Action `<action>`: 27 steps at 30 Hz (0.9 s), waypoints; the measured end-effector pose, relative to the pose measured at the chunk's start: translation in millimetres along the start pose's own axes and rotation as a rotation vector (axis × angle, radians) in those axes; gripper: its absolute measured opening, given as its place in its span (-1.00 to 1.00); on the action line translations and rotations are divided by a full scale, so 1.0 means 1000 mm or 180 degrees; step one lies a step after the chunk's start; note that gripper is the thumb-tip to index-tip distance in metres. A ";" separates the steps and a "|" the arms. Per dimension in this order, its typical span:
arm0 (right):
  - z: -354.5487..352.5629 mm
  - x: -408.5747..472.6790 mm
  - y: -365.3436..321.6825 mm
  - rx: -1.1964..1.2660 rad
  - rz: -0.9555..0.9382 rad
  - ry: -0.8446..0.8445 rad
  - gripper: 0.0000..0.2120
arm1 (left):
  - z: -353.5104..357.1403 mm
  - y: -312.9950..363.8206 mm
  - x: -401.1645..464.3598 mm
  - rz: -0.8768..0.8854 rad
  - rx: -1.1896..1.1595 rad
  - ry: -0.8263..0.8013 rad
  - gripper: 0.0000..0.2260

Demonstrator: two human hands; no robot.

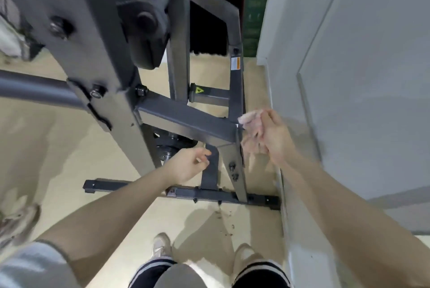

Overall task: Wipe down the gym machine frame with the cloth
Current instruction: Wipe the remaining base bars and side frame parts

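Note:
The dark grey gym machine frame (186,117) fills the upper left and middle of the head view, with a slanted crossbar running down to a corner joint. My right hand (272,134) grips a crumpled pale pink cloth (252,124) and holds it against the right end of that crossbar at the joint. The cloth is blurred by motion. My left hand (186,165) hovers below the crossbar beside a short upright strut, fingers loosely curled with nothing in them.
A grey wall or door panel (349,78) stands close on the right. The frame's base bar (186,193) lies on the beige floor ahead of my shoes (161,247). A round bar (35,89) sticks out at the left. Weight plates sit under the frame.

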State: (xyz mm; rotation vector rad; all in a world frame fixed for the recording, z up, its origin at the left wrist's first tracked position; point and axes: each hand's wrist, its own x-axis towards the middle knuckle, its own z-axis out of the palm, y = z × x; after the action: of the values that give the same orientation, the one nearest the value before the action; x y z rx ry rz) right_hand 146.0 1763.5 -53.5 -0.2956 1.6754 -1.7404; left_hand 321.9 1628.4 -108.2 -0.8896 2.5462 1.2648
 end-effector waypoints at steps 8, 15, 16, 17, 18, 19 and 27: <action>-0.009 0.001 -0.028 -0.0687 0.0864 0.0021 -0.78 | -0.038 0.092 -0.043 0.1342 0.1113 -0.0282 -0.82; -0.041 0.008 -0.005 -0.0698 0.1031 0.0041 -0.71 | -0.061 0.129 0.019 0.1817 0.1430 0.0358 -0.77; -0.042 0.011 -0.004 -0.0743 0.1065 0.0108 -0.76 | -0.063 0.131 0.032 0.1611 0.1639 0.0199 -0.75; -0.042 0.016 -0.001 -0.0692 0.1144 0.0140 -0.82 | -0.064 0.134 0.044 0.1355 0.1932 -0.0012 -0.72; -0.041 0.024 0.002 -0.0658 0.1205 0.0172 -0.87 | -0.064 0.138 0.054 0.1089 0.2271 -0.0250 -0.67; -0.040 0.032 0.005 -0.0713 0.1185 0.0187 -0.92 | -0.062 0.141 0.063 0.0859 0.2597 -0.0494 -0.58; -0.027 0.124 0.054 -0.2586 -0.0289 -0.0967 -0.89 | -0.039 0.134 0.108 0.0188 0.3039 -0.1148 -0.50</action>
State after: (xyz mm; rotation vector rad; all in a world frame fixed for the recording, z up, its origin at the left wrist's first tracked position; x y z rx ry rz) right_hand 55.9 1713.1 -145.4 -0.9568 2.0698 -0.9198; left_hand 161.9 1613.0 -35.8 -0.3261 2.4203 0.0872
